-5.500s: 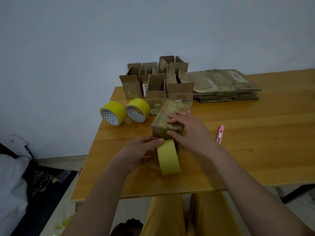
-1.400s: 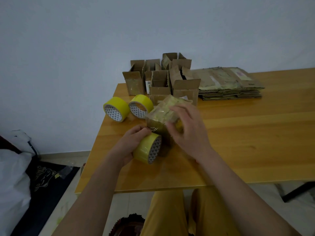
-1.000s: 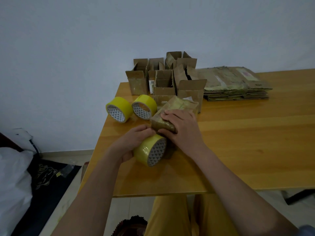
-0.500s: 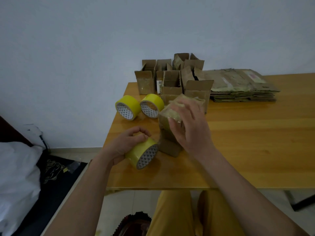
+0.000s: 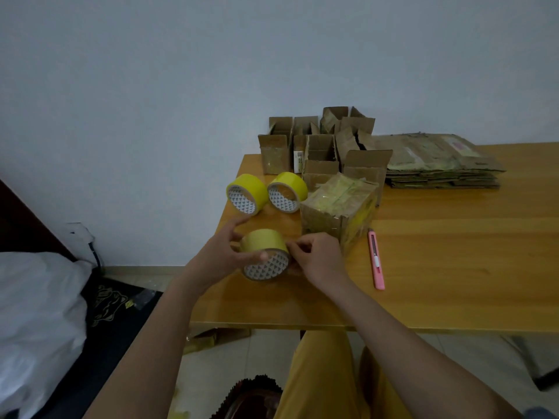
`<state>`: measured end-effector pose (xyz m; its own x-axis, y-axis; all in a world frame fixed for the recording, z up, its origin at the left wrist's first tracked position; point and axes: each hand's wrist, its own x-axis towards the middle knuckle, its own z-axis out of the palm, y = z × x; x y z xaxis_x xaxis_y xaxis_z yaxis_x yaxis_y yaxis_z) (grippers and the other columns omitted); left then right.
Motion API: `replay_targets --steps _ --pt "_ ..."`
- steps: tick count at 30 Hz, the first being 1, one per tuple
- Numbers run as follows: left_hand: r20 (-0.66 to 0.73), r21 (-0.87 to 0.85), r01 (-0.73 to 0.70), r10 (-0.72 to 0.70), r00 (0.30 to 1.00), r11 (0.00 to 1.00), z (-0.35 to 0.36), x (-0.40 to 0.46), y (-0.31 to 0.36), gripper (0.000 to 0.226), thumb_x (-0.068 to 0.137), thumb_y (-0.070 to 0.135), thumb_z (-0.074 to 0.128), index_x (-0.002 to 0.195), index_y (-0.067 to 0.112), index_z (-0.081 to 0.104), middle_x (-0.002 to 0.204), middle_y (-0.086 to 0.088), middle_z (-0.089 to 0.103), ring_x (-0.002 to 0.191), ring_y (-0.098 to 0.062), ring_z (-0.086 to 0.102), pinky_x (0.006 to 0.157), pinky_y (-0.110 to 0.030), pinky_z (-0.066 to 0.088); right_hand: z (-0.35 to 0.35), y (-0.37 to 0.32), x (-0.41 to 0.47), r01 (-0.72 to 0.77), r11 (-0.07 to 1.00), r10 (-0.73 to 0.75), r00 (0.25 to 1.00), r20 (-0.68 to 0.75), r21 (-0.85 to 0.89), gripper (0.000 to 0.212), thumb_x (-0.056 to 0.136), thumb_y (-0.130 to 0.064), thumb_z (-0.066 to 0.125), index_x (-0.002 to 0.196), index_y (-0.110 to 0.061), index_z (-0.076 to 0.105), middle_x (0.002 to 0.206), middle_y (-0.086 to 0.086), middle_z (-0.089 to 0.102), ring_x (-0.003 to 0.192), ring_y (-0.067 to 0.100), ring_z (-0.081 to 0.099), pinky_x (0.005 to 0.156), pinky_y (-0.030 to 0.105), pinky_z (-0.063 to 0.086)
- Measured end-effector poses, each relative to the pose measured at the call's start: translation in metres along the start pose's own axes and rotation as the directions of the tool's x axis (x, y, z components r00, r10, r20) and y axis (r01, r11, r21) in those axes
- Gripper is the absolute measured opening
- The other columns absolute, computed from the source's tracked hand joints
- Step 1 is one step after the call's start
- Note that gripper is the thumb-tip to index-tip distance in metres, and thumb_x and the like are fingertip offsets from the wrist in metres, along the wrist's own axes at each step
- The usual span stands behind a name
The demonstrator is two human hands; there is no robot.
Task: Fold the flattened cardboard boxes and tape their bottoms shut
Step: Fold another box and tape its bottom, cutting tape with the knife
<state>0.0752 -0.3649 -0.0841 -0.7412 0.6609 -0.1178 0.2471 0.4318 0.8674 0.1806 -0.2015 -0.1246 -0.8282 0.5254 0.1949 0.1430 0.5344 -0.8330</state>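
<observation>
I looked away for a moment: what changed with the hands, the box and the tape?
The right hand let go of the box and now picks at the tape roll, which the left hand keeps holding. The two spare rolls stayed put.

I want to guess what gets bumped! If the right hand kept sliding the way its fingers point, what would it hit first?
The right hand points left, so it would first meet the tape roll that its fingers already pinch at the edge. The left hand grips the roll's other side.
</observation>
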Motion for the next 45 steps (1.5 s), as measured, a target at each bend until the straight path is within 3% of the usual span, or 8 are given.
replay_targets --steps 5,11,15,24,29,33,39,45 --pt "-0.072 0.075 -0.179 0.184 0.98 0.981 -0.011 -0.005 -0.028 0.051 0.079 0.011 0.077 0.113 0.042 0.054 0.103 -0.006 0.064 0.098 -0.026 0.064 0.078 -0.04 0.059 0.016 -0.007 -0.004 -0.064 0.995 0.063 0.998 0.012 0.071 0.033 0.095 -0.019 0.063 0.071 0.003 0.07 0.066 0.011 0.069 0.05 0.009 0.065 0.048 0.02 0.052" --pt "-0.013 0.398 -0.237 0.264 0.965 0.886 -0.029 0.005 -0.023 0.061 0.08 -0.001 0.07 0.124 0.039 0.058 0.121 -0.003 0.059 0.107 -0.021 0.054 0.085 -0.028 0.044 0.022 -0.01 -0.004 -0.068 0.994 0.072 0.996 0.046 -0.085 0.036 0.094 -0.023 0.062 0.063 -0.006 0.069 0.057 0.001 0.068 0.052 0.01 0.065 0.061 0.029 0.058" --pt "-0.11 0.874 -0.061 0.318 0.942 0.482 -0.075 0.01 -0.017 0.034 0.086 0.019 0.071 0.115 0.036 0.07 0.098 -0.004 0.048 0.101 -0.028 0.046 0.082 -0.034 0.034 -0.012 0.02 -0.008 -0.19 0.963 0.176 0.98 -0.088 -0.191 0.036 0.088 -0.022 0.065 0.054 -0.01 0.068 0.053 0.001 0.066 0.052 0.011 0.061 0.058 0.028 0.052" --pt "-0.047 0.494 -0.335 0.41 0.911 0.802 -0.035 0.02 -0.01 0.037 0.08 -0.002 0.072 0.108 0.023 0.074 0.084 0.001 0.043 0.085 -0.013 0.04 0.069 -0.018 0.032 0.009 0.005 -0.012 -0.063 0.998 0.062 0.993 0.104 0.007 0.039 0.1 -0.036 0.051 0.077 -0.01 0.068 0.067 0.0 0.07 0.057 0.01 0.066 0.065 0.028 0.056" --pt "-0.098 0.09 -0.336 0.345 0.934 0.937 -0.018 0.008 -0.007 0.04 0.083 -0.007 0.067 0.096 0.031 0.073 0.09 0.003 0.055 0.089 -0.004 0.056 0.072 -0.011 0.048 0.015 -0.012 -0.014 -0.334 0.872 0.25 0.932 0.261 0.357 0.028 0.102 -0.036 0.046 0.092 -0.016 0.063 0.095 0.01 0.07 0.078 0.021 0.068 0.076 0.033 0.059" --pt "-0.077 -0.124 -0.337 0.329 0.941 0.933 -0.009 0.004 -0.007 0.036 0.085 -0.008 0.064 0.102 0.022 0.074 0.098 -0.011 0.057 0.096 -0.015 0.061 0.082 -0.027 0.056 0.017 -0.024 -0.009 -0.595 0.484 0.379 0.804 0.459 0.642 0.029 0.102 -0.031 0.048 0.1 -0.007 0.063 0.097 0.011 0.068 0.091 0.023 0.064 0.09 0.04 0.056" --pt "-0.125 -0.328 -0.339 0.315 0.941 0.882 -0.005 0.002 -0.01 0.025 0.079 0.007 0.066 0.099 0.017 0.076 0.087 0.003 0.06 0.091 -0.011 0.062 0.076 -0.02 0.052 0.015 -0.023 -0.006 -0.578 0.358 0.429 0.799 0.421 0.734 0.016 0.096 -0.012 0.059 0.107 -0.002 0.063 0.095 0.012 0.068 0.084 0.02 0.065 0.072 0.03 0.059" --pt "-0.229 -0.617 -0.236 0.115 0.967 0.751 0.0 0.004 -0.013 0.035 0.09 0.002 0.056 0.086 0.028 0.08 0.094 0.002 0.074 0.096 -0.019 0.065 0.087 -0.032 0.055 0.015 -0.026 -0.007 -0.53 0.424 0.402 0.837 0.372 0.734 0.022 0.098 -0.022 0.056 0.094 -0.004 0.068 0.081 0.009 0.064 0.072 0.017 0.061 0.064 0.027 0.057"
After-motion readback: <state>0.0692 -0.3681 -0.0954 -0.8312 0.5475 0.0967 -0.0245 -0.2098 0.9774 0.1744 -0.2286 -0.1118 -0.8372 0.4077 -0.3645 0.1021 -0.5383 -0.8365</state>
